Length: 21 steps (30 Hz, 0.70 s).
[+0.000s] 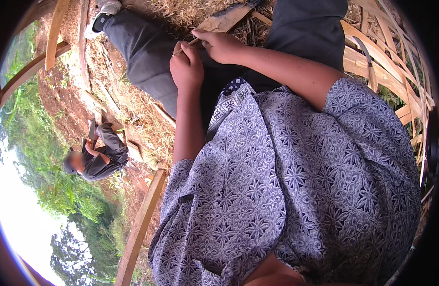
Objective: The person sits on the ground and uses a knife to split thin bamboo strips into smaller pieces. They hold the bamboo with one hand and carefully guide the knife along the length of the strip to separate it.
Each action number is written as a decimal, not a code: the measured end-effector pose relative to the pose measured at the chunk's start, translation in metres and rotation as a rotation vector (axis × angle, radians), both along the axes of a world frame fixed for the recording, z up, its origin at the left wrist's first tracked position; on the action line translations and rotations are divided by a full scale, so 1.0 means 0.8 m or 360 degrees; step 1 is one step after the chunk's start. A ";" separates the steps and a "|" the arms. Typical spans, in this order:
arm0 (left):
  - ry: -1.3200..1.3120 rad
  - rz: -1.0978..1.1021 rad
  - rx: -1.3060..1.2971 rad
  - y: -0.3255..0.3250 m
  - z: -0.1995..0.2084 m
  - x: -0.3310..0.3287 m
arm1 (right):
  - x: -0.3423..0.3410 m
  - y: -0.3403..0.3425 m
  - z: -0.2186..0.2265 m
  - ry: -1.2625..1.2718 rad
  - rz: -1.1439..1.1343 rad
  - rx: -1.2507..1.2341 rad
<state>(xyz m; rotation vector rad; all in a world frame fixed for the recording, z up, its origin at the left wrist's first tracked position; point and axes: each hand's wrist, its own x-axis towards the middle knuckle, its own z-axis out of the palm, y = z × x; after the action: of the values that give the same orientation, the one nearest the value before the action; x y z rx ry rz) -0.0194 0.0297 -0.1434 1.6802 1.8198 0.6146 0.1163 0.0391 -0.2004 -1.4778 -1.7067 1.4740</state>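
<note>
My left hand (187, 69) is closed, its thumb and forefinger pinching a thin pale stick (185, 48) that slants up to the right. At the stick's far end my right hand (223, 47) is also closed, its fingertips against it. Both hands meet above my lap, between my spread legs in dark trousers (143, 57). Just beyond the right hand lies a flat piece of wood (224, 20), with a dark long piece over its far end. The right hand's lower fingers are hidden.
At the right lie several pale split wood strips (391, 71) and a curved blade with a wooden handle (372, 78). A person (105, 155) crouches at the left, holding a long flat thing. A wooden beam (142, 226) slants at the lower left. Dry shavings cover the ground.
</note>
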 end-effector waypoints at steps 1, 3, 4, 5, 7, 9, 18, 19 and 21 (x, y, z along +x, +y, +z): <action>0.0013 0.0008 0.0082 0.002 -0.001 0.000 | -0.009 -0.004 -0.003 0.0237 0.0069 0.0246; 0.0079 0.0015 0.0066 -0.002 0.000 -0.007 | -0.002 -0.012 -0.018 0.0341 0.0040 0.0372; 0.0036 -0.0012 0.0012 0.000 0.000 -0.003 | 0.016 -0.003 -0.059 0.0293 0.0051 0.0285; 0.0009 -0.0027 -0.0030 0.001 0.002 0.001 | 0.029 0.018 -0.085 -0.0002 0.0117 -0.0240; 0.0037 -0.0028 -0.0079 -0.001 0.001 -0.005 | 0.011 0.016 -0.007 -0.0181 0.0197 -0.0145; 0.0029 -0.0013 0.0065 0.000 -0.003 -0.005 | -0.009 -0.004 0.008 0.0282 0.0080 0.0315; 0.0013 0.0049 0.0115 -0.001 0.002 -0.002 | -0.015 -0.015 0.014 0.0520 0.0002 0.0387; 0.0013 0.0030 0.0024 -0.002 -0.003 -0.012 | -0.003 -0.011 -0.016 0.0279 -0.0023 0.0210; 0.0013 -0.0027 -0.0034 -0.002 -0.001 -0.007 | 0.014 0.004 -0.020 -0.0146 0.0077 -0.0123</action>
<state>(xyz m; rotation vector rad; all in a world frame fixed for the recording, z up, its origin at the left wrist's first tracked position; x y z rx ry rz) -0.0248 0.0283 -0.1439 1.6845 1.8095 0.5799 0.1273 0.0426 -0.2166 -1.5765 -1.7685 1.5347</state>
